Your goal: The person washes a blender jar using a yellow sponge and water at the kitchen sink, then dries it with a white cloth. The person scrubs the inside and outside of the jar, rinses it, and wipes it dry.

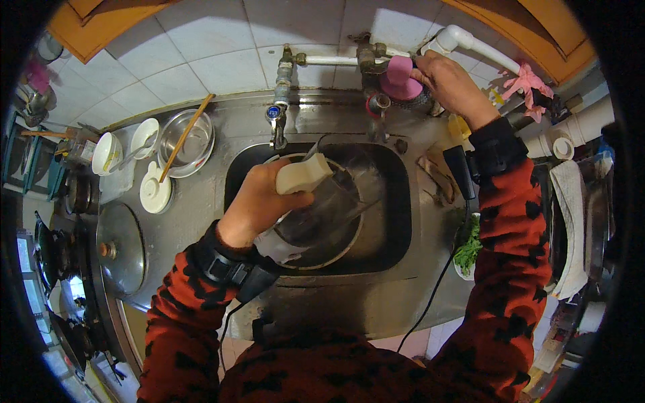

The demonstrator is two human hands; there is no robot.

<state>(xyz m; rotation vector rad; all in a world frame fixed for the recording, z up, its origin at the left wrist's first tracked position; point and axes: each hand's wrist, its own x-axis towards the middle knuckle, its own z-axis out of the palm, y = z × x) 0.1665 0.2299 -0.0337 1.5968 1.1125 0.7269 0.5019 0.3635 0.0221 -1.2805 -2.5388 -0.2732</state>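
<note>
My left hand [254, 201] grips a thick cream-coloured handle [305, 174] above the sink [388, 242]. What the handle joins is hard to make out. Under it, in the basin, is a round metal pan [347, 252], its inside blurred. Reaching up toward the wall, my right hand [453, 85] has its thumb at the edge of a pink-handled scourer [403, 83]. The scourer's dark mesh pad sits below the pink part, beside the right tap [378, 106]; the other fingertips are partly hidden. A second tap [275, 118] with a blue cap stands over the basin's back edge.
On the left counter are a metal bowl [174, 146] with chopsticks [194, 126] across it, white bowls [107, 153], a white lidded container [155, 189] and a glass pot lid [121, 247]. At right are leafy greens [469, 247], a pink glove [529, 88] and a towel [569, 226].
</note>
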